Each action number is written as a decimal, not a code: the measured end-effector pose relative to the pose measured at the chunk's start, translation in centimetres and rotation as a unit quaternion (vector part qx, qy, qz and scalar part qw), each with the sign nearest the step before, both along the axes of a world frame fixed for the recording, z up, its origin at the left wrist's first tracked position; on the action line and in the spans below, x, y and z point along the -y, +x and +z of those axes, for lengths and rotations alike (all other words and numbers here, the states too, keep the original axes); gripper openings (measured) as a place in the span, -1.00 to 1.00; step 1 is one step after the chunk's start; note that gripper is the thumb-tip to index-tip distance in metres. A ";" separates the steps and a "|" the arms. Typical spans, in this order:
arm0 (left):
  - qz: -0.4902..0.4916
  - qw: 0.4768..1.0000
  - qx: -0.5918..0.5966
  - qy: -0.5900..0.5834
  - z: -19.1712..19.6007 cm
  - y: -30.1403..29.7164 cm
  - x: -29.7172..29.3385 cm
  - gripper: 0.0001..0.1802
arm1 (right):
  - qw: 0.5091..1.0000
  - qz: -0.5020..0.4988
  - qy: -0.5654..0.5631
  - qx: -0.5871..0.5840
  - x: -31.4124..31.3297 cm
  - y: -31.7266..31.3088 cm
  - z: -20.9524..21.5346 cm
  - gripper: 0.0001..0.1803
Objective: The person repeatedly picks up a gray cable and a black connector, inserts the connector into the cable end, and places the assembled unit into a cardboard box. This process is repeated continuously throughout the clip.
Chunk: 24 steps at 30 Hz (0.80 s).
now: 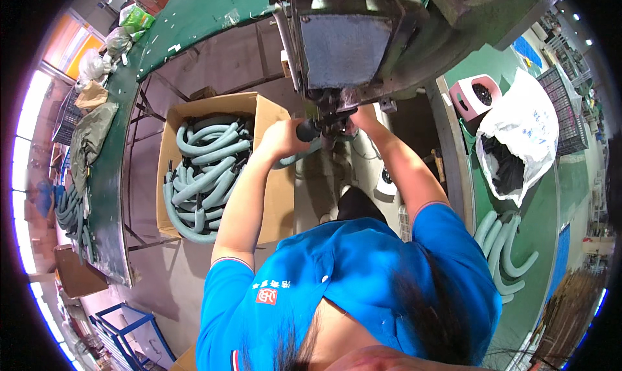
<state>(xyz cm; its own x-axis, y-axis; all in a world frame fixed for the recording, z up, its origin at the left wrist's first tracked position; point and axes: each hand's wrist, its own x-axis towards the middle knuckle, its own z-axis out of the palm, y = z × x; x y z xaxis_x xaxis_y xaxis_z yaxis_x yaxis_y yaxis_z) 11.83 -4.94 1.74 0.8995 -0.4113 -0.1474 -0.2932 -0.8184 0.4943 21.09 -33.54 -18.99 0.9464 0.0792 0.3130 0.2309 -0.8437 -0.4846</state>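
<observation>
My left hand [278,140] is closed around a curved grey-green foam tube [303,153], just left of the working point of a large press-like machine [346,50]. A round black piece [307,131] shows at the fingers of that hand; whether it belongs to the tube or the machine, I cannot tell. My right hand [365,117] reaches in from the other side, close under the machine's head. Its fingers are mostly hidden behind dark machine parts, so what it touches does not show.
Left of me stands an open cardboard box [275,177] full of curved grey-green tubes [206,183]. On the green table [538,241] at right lie more tubes [500,254], a white plastic sack [528,125] with black contents and a pink-white container [463,99] of small black parts.
</observation>
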 end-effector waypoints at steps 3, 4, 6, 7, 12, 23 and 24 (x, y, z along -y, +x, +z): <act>0.027 1.000 0.005 0.003 -0.5 -0.7 -1.5 -0.48 | 0.991 0.066 0.112 0.027 -3.1 -1.5 6.2 -0.77; 0.019 1.000 -0.001 0.005 -0.5 -0.4 -1.2 -0.48 | 0.978 0.036 0.199 -0.047 -2.8 -1.9 6.6 -0.89; 0.020 1.000 -0.005 0.009 -0.3 -0.5 -1.2 -0.47 | 0.899 -0.003 0.409 -0.160 -3.5 -3.1 9.0 -0.93; 0.019 1.000 0.009 0.007 -0.2 -0.3 -1.1 -0.47 | 0.840 -0.039 0.504 -0.197 -3.8 -3.8 10.4 -0.96; 0.014 0.999 0.042 -0.013 0.4 -0.7 -1.4 -0.42 | 0.739 -0.039 0.629 -0.237 -3.3 -7.2 15.4 -0.80; -0.061 0.998 -0.011 -0.005 3.6 -6.5 -3.5 -0.48 | 0.668 0.110 0.647 -0.351 -7.0 -9.3 19.1 -0.86; -0.055 0.998 -0.008 -0.004 3.2 -6.8 -4.1 -0.47 | 0.658 0.122 0.654 -0.351 -7.2 -9.3 19.2 -0.87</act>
